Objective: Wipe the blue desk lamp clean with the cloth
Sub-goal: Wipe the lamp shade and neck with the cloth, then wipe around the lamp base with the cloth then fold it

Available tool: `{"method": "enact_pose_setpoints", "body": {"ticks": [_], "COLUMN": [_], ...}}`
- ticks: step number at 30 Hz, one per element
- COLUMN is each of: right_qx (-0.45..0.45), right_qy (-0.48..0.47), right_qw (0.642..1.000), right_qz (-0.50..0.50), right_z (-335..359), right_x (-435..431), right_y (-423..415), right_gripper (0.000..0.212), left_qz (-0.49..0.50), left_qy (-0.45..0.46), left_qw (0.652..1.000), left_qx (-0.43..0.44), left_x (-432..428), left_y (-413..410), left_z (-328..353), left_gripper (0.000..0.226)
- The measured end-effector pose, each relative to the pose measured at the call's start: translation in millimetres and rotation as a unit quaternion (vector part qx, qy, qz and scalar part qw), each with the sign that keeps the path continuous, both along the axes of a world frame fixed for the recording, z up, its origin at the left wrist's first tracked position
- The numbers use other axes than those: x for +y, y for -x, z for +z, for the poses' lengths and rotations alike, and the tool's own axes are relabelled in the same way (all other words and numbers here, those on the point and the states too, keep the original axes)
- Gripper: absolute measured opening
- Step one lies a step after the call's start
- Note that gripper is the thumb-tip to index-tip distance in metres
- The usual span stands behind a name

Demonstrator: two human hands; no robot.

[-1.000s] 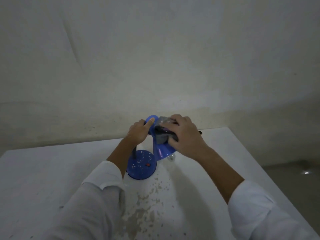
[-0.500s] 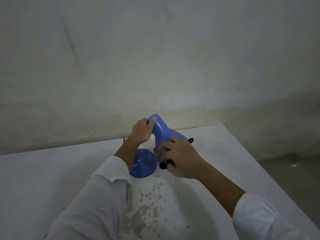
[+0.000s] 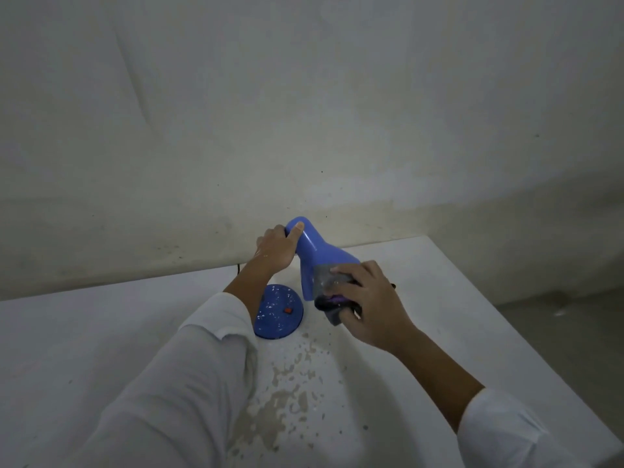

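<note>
While your left hand (image 3: 275, 246) grips the narrow far end of the blue desk lamp (image 3: 320, 255), on the desk (image 3: 456, 315) near the far wall, your right hand (image 3: 369, 298) clamps the grey cloth (image 3: 324, 280) against the shade's near rim. Shade looks hard, smooth, slippery, light; head likely pivots, so brace it at that narrow end.

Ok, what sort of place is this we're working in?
Likely a plain, dim indoor room, perhaps a storeroom or workroom: a bare, stained wall, a white table with flaking paint set by it, and a bare floor at the right.
</note>
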State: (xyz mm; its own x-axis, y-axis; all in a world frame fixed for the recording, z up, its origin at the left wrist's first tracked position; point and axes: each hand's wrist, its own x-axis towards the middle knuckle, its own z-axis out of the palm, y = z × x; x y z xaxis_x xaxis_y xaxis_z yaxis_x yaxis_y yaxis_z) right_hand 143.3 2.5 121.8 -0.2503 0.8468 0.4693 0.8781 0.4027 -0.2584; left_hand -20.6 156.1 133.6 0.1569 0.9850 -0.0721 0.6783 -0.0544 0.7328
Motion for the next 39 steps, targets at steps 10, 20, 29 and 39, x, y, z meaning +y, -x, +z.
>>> {"method": "enact_pose_setpoints", "body": {"ticks": [10, 20, 29, 39], "right_qx": [0.059, 0.101, 0.167, 0.159], "right_qy": [-0.059, -0.053, -0.044, -0.011], "right_qw": [0.996, 0.993, 0.985, 0.984], "right_qz": [-0.006, 0.013, 0.008, 0.075], "right_z": [-38, -104, -164, -188], "right_x": [-32, -25, 7, 3], "right_y": [6, 3, 9, 32], "right_gripper": [0.036, 0.034, 0.038, 0.044], "left_qz": [0.017, 0.096, 0.084, 0.089], "left_qy": [-0.059, -0.145, -0.170, 0.009], "left_qw": [0.996, 0.972, 0.968, 0.938], "left_qx": [-0.064, -0.158, -0.165, -0.336], "left_x": [-11, -48, -79, -122], "left_y": [6, 34, 33, 5], "left_z": [-6, -84, -166, -196], "left_gripper": [0.048, 0.031, 0.022, 0.036]}}
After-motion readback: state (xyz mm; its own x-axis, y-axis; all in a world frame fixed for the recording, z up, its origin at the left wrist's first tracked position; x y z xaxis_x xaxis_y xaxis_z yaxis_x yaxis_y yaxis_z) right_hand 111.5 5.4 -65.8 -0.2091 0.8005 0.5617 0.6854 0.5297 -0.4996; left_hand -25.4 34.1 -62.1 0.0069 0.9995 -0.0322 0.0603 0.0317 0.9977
